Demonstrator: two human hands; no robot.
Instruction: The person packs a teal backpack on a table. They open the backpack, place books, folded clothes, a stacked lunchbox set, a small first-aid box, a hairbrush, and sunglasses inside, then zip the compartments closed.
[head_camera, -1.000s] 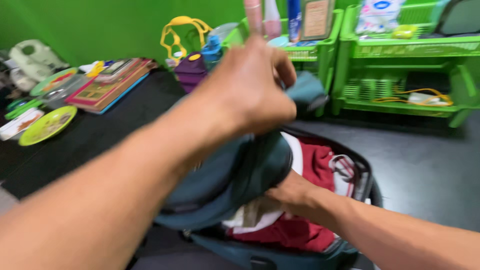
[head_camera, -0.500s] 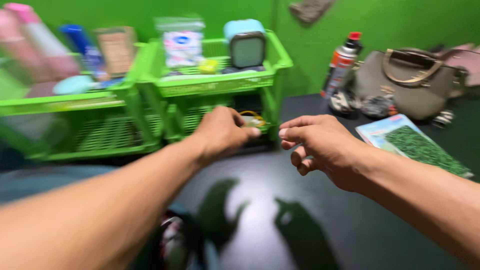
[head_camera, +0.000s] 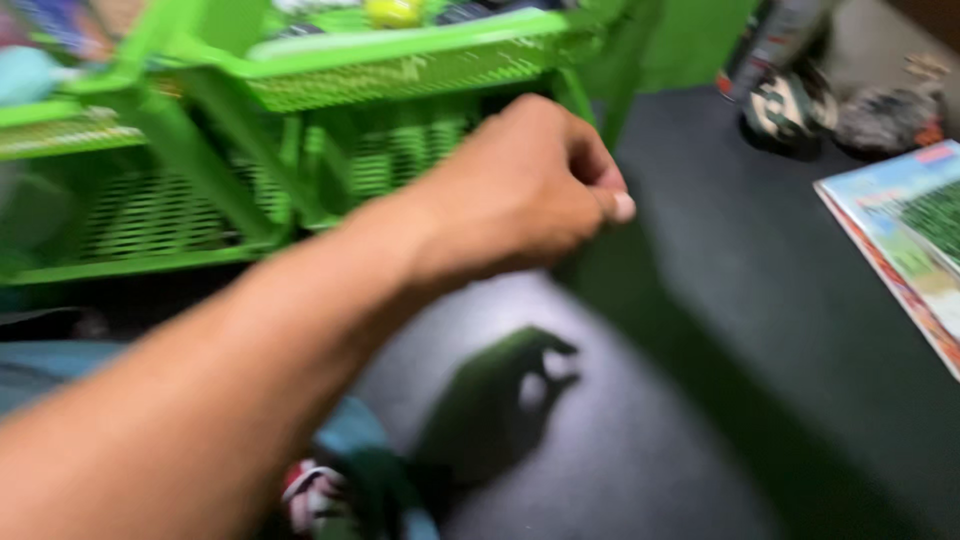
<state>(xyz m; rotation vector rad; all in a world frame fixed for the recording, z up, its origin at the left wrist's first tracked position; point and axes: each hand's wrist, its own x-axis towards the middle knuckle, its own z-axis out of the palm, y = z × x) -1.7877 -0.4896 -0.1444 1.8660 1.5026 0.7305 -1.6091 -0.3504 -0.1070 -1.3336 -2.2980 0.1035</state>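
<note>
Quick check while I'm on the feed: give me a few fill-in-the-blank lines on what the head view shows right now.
1. The left hand is curled in front of a plastic rack coloured ____.
2. The hand's shadow falls on the ____ tabletop.
3. The colourful book lies at the ____ edge of the view.

Missing words: green; black; right

The green rack (head_camera: 300, 90) looks like shiny plastic with little holes in its shelves. The dark tabletop (head_camera: 720, 330) looks dull and a bit rough. The book (head_camera: 905, 235) has a smooth, glossy paper cover, and the blue bag (head_camera: 350, 450) looks like soft cloth.
</note>
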